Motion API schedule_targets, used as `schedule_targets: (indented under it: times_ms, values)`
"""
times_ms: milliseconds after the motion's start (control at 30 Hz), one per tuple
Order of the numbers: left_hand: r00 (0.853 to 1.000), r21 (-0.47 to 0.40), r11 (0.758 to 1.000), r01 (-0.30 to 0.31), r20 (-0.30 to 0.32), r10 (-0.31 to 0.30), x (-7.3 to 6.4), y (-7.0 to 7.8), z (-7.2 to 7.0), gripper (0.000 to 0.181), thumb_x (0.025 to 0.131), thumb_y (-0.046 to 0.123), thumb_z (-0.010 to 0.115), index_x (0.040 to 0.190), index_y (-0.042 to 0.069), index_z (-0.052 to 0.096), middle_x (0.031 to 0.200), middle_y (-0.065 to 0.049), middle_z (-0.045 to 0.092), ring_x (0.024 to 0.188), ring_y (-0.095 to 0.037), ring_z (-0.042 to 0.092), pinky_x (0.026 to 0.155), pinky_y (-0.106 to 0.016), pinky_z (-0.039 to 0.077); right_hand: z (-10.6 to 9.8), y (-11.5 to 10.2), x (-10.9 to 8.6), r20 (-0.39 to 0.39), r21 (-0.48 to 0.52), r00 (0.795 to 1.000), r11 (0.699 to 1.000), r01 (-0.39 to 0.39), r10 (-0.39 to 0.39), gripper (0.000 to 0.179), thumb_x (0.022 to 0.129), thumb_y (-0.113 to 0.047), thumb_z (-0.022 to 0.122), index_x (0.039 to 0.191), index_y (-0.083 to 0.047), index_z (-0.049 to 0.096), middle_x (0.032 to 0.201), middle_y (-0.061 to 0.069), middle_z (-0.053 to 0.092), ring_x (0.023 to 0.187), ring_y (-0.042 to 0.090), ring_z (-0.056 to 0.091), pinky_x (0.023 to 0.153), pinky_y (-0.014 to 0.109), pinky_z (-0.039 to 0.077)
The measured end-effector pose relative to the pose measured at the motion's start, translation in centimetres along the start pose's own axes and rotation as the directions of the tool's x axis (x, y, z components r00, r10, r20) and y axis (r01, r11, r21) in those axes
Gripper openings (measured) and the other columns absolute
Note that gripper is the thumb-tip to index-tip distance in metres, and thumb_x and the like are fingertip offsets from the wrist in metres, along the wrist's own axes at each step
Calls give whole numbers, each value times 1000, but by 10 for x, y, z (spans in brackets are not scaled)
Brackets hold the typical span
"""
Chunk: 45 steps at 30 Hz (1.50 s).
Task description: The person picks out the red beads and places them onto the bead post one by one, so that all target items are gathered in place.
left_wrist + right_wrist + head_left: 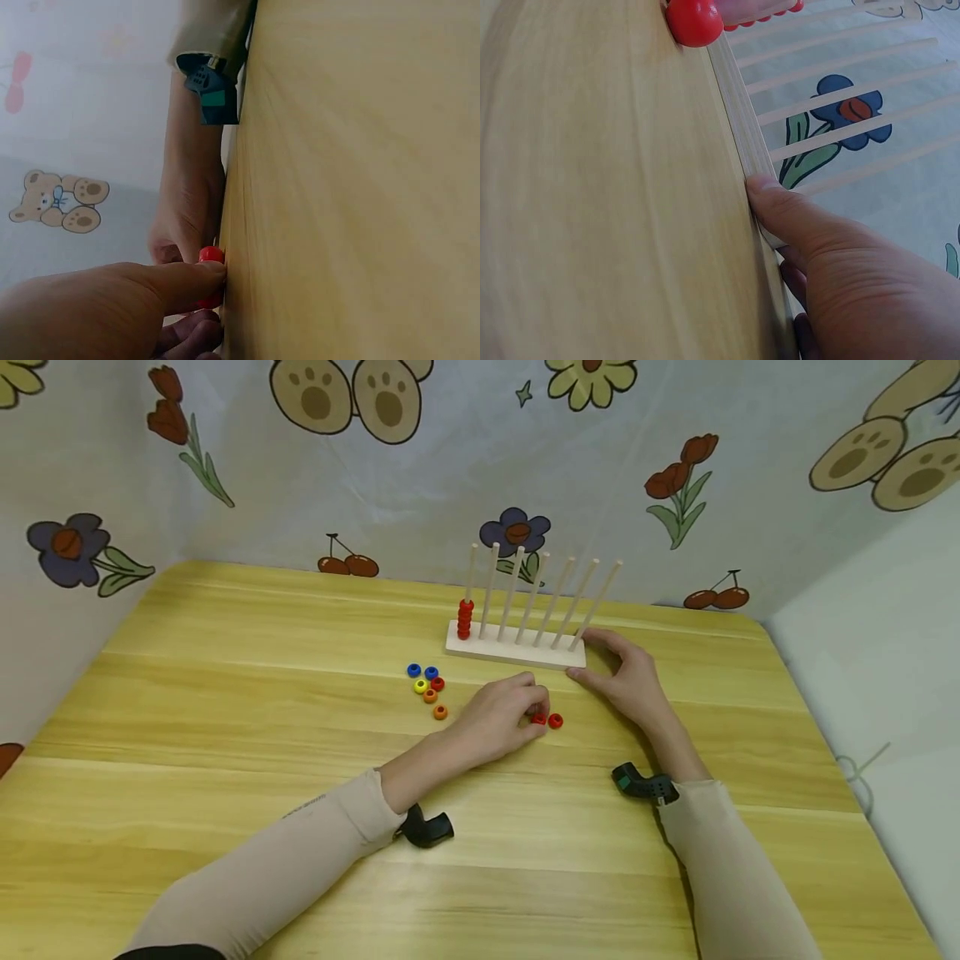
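My left hand (498, 718) is low over the table, thumb and fingers pinching a red bead (539, 719). Just right of those fingertips lies another red bead (556, 721); in the left wrist view the thumb covers part of the red (211, 255). A pale wooden peg stand (514, 648) stands behind, with a row of upright pegs. Several red beads (465, 620) are stacked on its leftmost peg, and the other pegs are bare. My right hand (626, 681) grips the stand's right end, thumb on the front edge of the base (739, 112).
Left of my left hand lie loose beads: two blue (414, 670), one yellow (421, 687), one red (438, 683) and two orange (440, 712). The wood-grain table (225, 710) meets a printed cloth backdrop (420, 502) behind the stand. Each wrist carries a black device (643, 783).
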<state>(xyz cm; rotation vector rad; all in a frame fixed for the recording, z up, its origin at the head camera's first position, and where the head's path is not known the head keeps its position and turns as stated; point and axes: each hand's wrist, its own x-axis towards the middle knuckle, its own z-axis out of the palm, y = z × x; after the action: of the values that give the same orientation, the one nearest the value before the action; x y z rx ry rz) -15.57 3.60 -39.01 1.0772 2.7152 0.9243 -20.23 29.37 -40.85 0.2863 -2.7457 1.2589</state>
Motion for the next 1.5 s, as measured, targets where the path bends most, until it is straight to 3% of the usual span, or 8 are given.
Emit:
schedule_targets:
  times_ms: [400, 567, 700, 900, 1067, 1200, 1300, 1500]
  values:
    - [999, -58, 998, -23, 23, 24, 2, -5, -18, 10, 92, 6, 81, 102, 8, 78, 97, -3, 66, 80, -13, 59, 73, -24, 51, 0, 2, 1, -7, -13, 1000, 1000, 10, -10, 64, 90, -29, 86, 146, -12, 62, 147, 9, 63, 146, 28, 49, 124, 51, 33]
    - [996, -54, 999, -5, -84, 0, 6, -7, -40, 12, 92, 8, 81, 104, 7, 79, 97, -3, 67, 77, -13, 61, 71, -24, 51, 1, 1, 3, -1, -3, 1000, 1000, 11, -11, 64, 90, -31, 87, 146, -14, 62, 147, 8, 63, 146, 27, 49, 124, 50, 33]
    - [978, -76, 997, -4, -206, -12, 10, -5, -64, 12, 92, 9, 81, 104, 6, 79, 101, -4, 69, 79, -16, 64, 75, -29, 51, 1, 1, 2, 6, 1, 1000, 1000, 0, 0, 64, 89, -31, 87, 146, -14, 62, 147, 8, 63, 146, 27, 48, 125, 50, 32]
    - [925, -73, 997, -22, -379, -8, 17, -1, -102, 12, 93, 8, 80, 105, 5, 79, 102, -7, 69, 80, -19, 66, 73, -31, 52, -2, 3, -2, 3, -4, 1000, 1000, -8, 8, 63, 89, -29, 87, 146, -14, 62, 148, 8, 62, 147, 28, 47, 125, 50, 32]
    - [841, -72, 997, -38, -540, -7, 21, -1, -132, 12, 95, 8, 78, 106, 4, 79, 102, -10, 67, 79, -21, 67, 69, -31, 54, -1, 3, -3, 8, -4, 1000, 1000, 0, 0, 64, 90, -29, 86, 147, -13, 61, 148, 9, 62, 148, 29, 47, 125, 49, 33]
    - [781, -53, 998, -28, -624, -11, 24, -4, -144, 14, 96, 7, 77, 107, -1, 78, 104, -14, 67, 80, -25, 66, 72, -33, 56, 0, 2, -2, 14, 7, 1000, 1000, 2, -2, 65, 91, -30, 86, 148, -11, 60, 150, 12, 61, 148, 31, 46, 124, 51, 33]
    - [764, -54, 999, -9, -644, -28, 28, -7, -146, 14, 97, 6, 76, 107, -3, 78, 103, -16, 66, 82, -26, 66, 74, -35, 57, -1, 1, -1, 13, 17, 1000, 1000, 2, -2, 64, 91, -29, 85, 148, -10, 60, 150, 13, 60, 149, 32, 46, 124, 52, 32]
    - [760, -84, 996, 27, -645, -75, 30, -8, -143, 14, 98, 6, 74, 109, -2, 79, 101, -15, 66, 79, -25, 63, 72, -30, 52, -3, 1, -2, 4, 20, 1000, 1000, -4, 4, 64, 90, -28, 86, 147, -12, 61, 149, 12, 61, 148, 31, 46, 125, 51, 32]
